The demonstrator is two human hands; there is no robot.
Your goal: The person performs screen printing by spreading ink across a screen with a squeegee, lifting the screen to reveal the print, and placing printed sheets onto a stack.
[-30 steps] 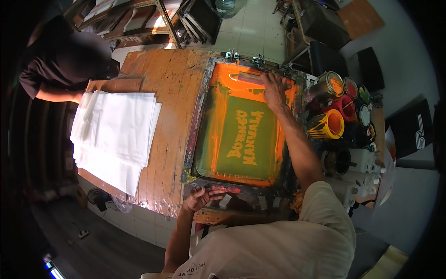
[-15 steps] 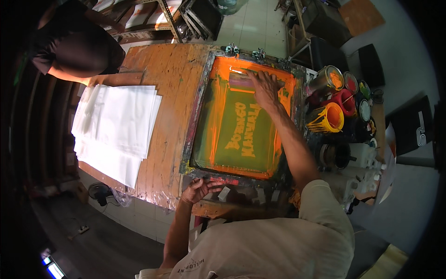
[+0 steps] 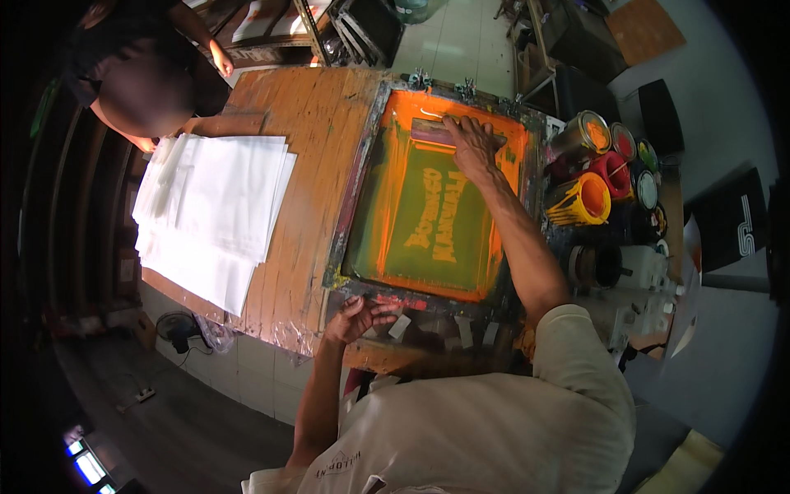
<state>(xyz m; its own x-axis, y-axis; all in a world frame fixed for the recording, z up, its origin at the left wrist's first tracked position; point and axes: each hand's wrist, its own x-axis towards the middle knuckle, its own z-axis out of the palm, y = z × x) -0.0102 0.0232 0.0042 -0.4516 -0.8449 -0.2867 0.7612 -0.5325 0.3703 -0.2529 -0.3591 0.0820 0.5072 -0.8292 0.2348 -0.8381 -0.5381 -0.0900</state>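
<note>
A screen-printing frame (image 3: 354,198) with dark, paint-stained rails lies on the wooden table before me. Its green mesh (image 3: 403,263) carries pale lettering and is edged with smeared orange ink (image 3: 512,132). At the far end of the mesh, my right hand (image 3: 477,150) is closed over a squeegee (image 3: 433,132), fingers wrapped across its top. The squeegee lies crosswise, with orange ink around its blade. My left hand (image 3: 359,318) is at the frame's near rail, palm partly up, thumb and fingers apart and holding nothing. Whether its fingertips touch the rail I cannot tell.
White sheets (image 3: 214,210) lie stacked on the table's (image 3: 304,132) left side, with a co-worker (image 3: 152,74) beside them. Clamps (image 3: 467,88) hold the frame's far edge. Open ink cans (image 3: 588,198) and plastic bottles (image 3: 650,267) crowd the right. A small fan (image 3: 174,328) stands below left.
My view has shifted slightly, moving the scene up. My right hand and the squeegee stay at the mesh's far end. The co-worker's hand near the shelf has come into clearer sight.
</note>
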